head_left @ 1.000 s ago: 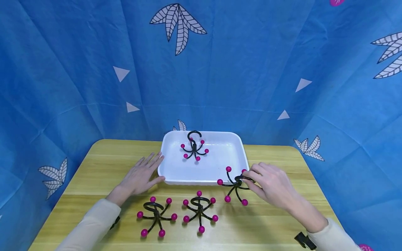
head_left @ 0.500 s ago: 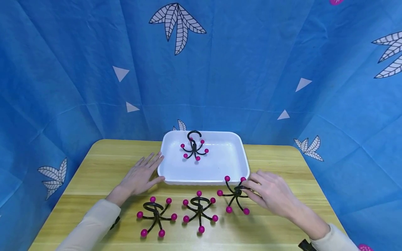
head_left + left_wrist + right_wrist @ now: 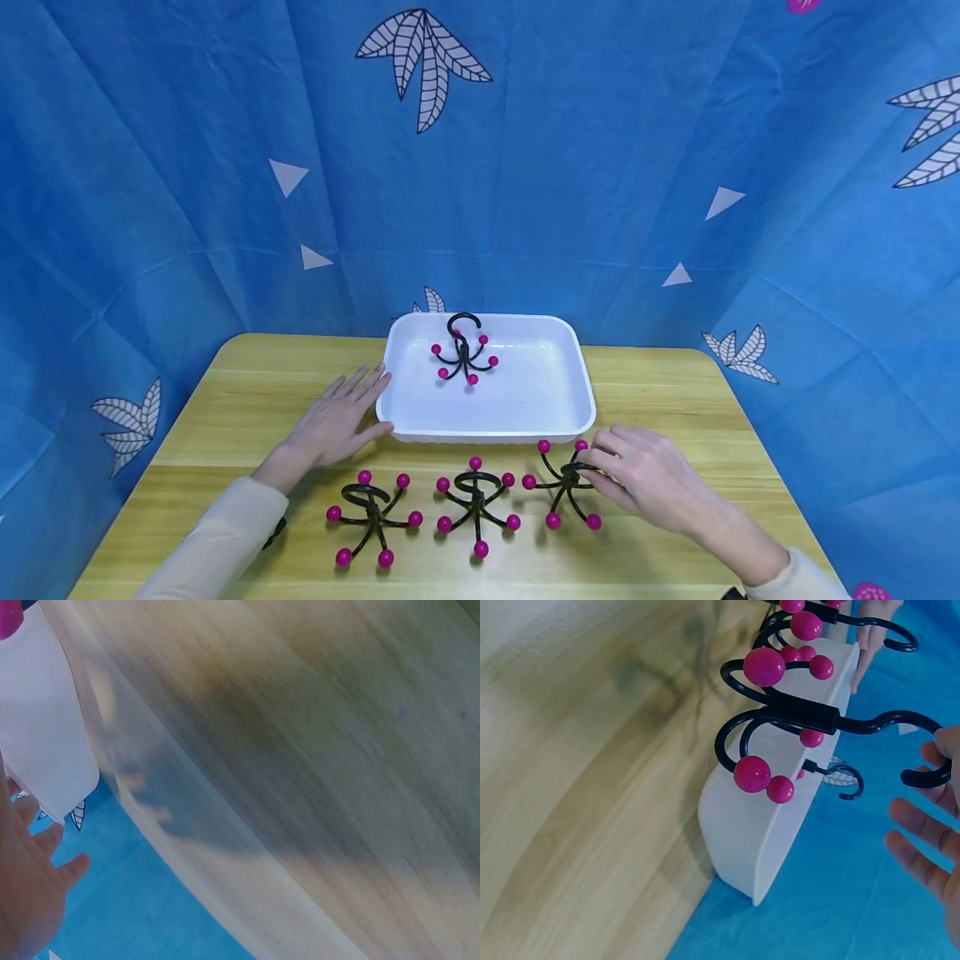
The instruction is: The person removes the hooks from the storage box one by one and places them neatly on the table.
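The step in hand looks like setting a ball-tipped hanger [image 3: 802,712] down: the right hand [image 3: 648,479] pinches it by its hook, fingers narrow about the bend, and it seems to hang just above the surface [image 3: 660,375], toward five o'clock of the white tray [image 3: 487,436]. It is at three o'clock of the middle hanger [image 3: 477,500]; the left hanger [image 3: 374,515] is at nine. An upright hanger [image 3: 464,353] stands inside the tray toward eleven. The left hand [image 3: 337,425], fingers straight and spread, is at the tray's nine o'clock side. The next move probably calls for lowering it level, then loosening the pinch.
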Available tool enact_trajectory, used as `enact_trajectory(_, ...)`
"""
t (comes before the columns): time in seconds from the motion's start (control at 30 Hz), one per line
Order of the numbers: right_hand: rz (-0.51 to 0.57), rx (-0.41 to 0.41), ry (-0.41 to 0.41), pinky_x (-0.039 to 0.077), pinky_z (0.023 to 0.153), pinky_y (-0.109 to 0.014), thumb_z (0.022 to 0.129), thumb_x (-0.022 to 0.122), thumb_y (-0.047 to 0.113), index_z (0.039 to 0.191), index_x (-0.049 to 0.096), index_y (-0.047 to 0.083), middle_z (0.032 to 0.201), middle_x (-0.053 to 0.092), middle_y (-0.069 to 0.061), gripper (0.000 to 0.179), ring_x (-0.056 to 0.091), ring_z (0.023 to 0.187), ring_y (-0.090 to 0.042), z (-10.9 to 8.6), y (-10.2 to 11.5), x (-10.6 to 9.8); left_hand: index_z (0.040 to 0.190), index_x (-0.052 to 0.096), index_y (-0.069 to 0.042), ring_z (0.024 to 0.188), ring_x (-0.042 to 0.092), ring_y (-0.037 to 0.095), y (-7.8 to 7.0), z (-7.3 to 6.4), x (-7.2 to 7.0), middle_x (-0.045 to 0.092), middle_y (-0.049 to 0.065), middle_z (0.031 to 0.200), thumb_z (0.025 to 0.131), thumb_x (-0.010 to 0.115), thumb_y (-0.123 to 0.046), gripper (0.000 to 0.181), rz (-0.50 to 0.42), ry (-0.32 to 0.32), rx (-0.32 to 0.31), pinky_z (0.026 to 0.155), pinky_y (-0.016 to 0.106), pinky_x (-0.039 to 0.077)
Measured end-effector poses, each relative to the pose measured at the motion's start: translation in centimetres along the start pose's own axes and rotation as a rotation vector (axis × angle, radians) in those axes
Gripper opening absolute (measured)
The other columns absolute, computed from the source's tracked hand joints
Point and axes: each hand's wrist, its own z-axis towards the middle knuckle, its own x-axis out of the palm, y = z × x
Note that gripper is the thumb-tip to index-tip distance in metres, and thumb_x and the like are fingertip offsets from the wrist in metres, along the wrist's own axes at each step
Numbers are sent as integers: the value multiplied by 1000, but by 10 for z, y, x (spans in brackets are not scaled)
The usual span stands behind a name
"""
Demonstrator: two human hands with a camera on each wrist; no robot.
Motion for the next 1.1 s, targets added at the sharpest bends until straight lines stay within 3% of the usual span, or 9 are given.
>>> enact_trajectory(0.23, -12, 29, 42, 45, 56, -14, 114, 38, 44, 94, 76, 24, 83, 64, 13, 47, 53, 69, -2, -7, 4, 5, 170, 22, -16, 164, 23, 40, -1, -1, -1, 19, 8, 178, 104, 47, -67, 87, 1, 7, -5, 133, 63, 26)
enact_trajectory(0.53, 28, 23, 41, 40, 55, -11, 104, 63, 37, 97, 75, 23, 84, 61, 14, 20, 48, 68, 0, -13, 5, 11, 170, 22, -16, 164, 22, 40, -2, -1, -2, 19, 8, 178, 104, 48, -66, 87, -4, 11, -7, 133, 63, 25)
enact_trajectory(0.73, 26, 34, 41, 36, 54, -9, 111, 51, 41, 96, 75, 24, 83, 61, 14, 33, 46, 67, 2, -17, 6, 15, 170, 23, -15, 164, 23, 41, -1, -1, 1, 20, 9, 178, 104, 47, -67, 87, -4, 1, -3, 132, 64, 25)
enact_trajectory(1.1, 34, 56, 59, 36, 55, -8, 110, 52, 43, 97, 77, 25, 82, 60, 14, 33, 45, 67, 2, -17, 6, 18, 169, 24, -15, 163, 24, 41, -1, -1, 0, 20, 9, 178, 104, 47, -67, 87, -8, -7, 2, 132, 64, 25)
